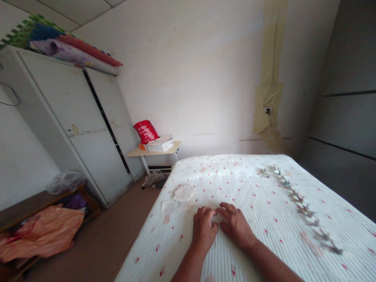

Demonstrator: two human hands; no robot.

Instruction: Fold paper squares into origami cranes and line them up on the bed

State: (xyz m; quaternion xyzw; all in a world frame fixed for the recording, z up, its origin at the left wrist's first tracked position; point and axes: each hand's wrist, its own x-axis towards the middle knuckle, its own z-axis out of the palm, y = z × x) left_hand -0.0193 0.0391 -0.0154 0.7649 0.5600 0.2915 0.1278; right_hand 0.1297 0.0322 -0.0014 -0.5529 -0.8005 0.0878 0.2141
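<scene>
Largest from where I stand is the mattress, its pale ribbed cover sprinkled with small red marks. A crooked line of folded paper pieces, whitish with darker patches and rather blurred, runs down its right side. Toward the left edge, printed paper slips lie flat, white with dark lettering, some overlapping, just beyond the left hand. That one and the right hand nearly meet, fingers curled; whether they pinch anything I cannot tell
</scene>
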